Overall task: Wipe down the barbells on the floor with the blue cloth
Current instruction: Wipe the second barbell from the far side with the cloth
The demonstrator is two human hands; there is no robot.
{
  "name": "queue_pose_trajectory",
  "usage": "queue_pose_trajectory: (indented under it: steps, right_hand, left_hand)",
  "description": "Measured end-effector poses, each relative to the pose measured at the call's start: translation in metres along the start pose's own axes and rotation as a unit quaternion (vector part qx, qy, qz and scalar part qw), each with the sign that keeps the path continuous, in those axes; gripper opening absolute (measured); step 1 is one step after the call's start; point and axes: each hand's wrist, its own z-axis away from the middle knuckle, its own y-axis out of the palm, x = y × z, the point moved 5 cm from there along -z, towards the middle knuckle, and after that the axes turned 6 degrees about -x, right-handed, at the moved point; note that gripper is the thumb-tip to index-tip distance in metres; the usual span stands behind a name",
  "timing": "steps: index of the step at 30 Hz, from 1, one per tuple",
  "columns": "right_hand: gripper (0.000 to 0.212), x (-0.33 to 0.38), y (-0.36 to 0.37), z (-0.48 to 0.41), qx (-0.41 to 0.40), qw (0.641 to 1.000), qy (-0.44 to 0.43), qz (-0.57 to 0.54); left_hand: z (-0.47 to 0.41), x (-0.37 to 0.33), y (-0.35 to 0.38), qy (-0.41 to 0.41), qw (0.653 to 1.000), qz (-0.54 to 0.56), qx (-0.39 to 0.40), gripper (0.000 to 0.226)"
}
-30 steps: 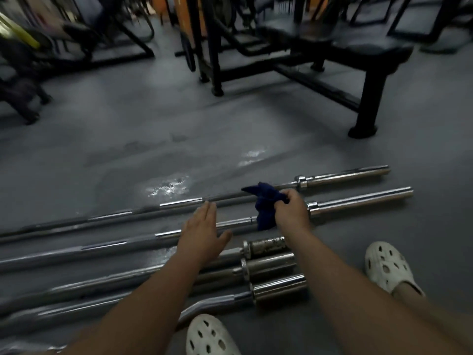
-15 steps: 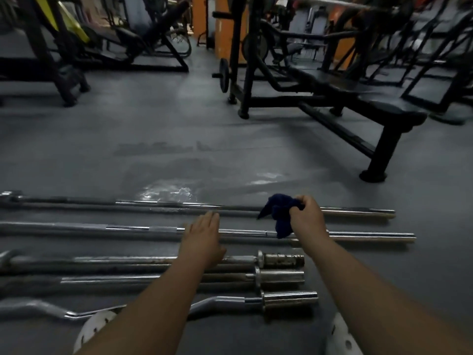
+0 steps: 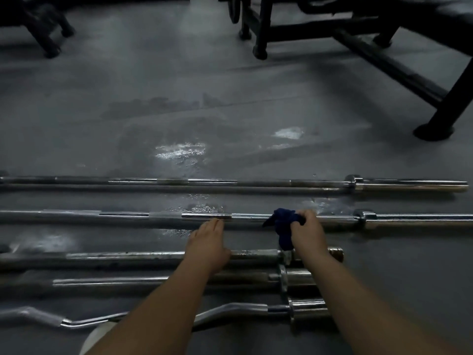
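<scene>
Several steel barbells lie side by side on the grey gym floor. My right hand (image 3: 307, 233) grips a bunched blue cloth (image 3: 282, 224) against the shaft of the second barbell (image 3: 122, 215), left of its collar. My left hand (image 3: 208, 243) lies flat with straight fingers, fingertips at that same shaft and the palm over the third barbell (image 3: 143, 256). The far barbell (image 3: 210, 182) lies untouched beyond. Nearer me are a fourth straight bar (image 3: 107, 281) and a curl bar (image 3: 230, 310), both partly hidden by my forearms.
A black bench frame (image 3: 399, 70) stands at the back right, its foot (image 3: 433, 130) about a metre beyond the bars. Another dark machine leg (image 3: 48, 44) is at the back left. Wet patches (image 3: 180, 151) shine on the floor. A white shoe (image 3: 94, 339) shows at the bottom.
The view tilted down and closer. My right hand with the cloth has come from the far barbell down onto the second barbell's shaft. My left hand stays flat beside it.
</scene>
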Motion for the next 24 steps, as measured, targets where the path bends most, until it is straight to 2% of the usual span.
queue_pose_trajectory:
  steps: [8,12,15,17,20,24]
  right_hand:
    - [0.016,-0.018,0.027,-0.044,-0.024,0.999,0.048,0.005]
    - [0.016,-0.031,0.045,-0.066,-0.027,0.998,0.033,0.052]
    - [0.014,-0.038,0.056,-0.082,-0.077,0.99,0.006,0.117]
    - [0.021,-0.042,0.065,-0.095,-0.089,0.98,-0.016,0.176]
    - [0.035,-0.051,0.096,-0.098,-0.049,0.964,-0.042,0.256]
    - [0.05,-0.05,0.148,-0.074,-0.008,0.948,-0.126,0.293]
  left_hand:
    - [-0.049,0.017,0.012,0.018,0.999,-0.022,0.03,0.073]
    - [-0.074,0.007,0.028,0.064,0.997,-0.019,0.026,0.073]
    - [-0.084,-0.006,0.048,0.107,0.993,-0.022,0.035,0.078]
    - [-0.094,-0.012,0.059,0.129,0.991,-0.036,0.025,0.082]
    - [-0.107,-0.015,0.077,0.139,0.989,-0.041,0.035,0.088]
    - [-0.114,-0.013,0.1,0.128,0.991,-0.016,0.037,0.093]
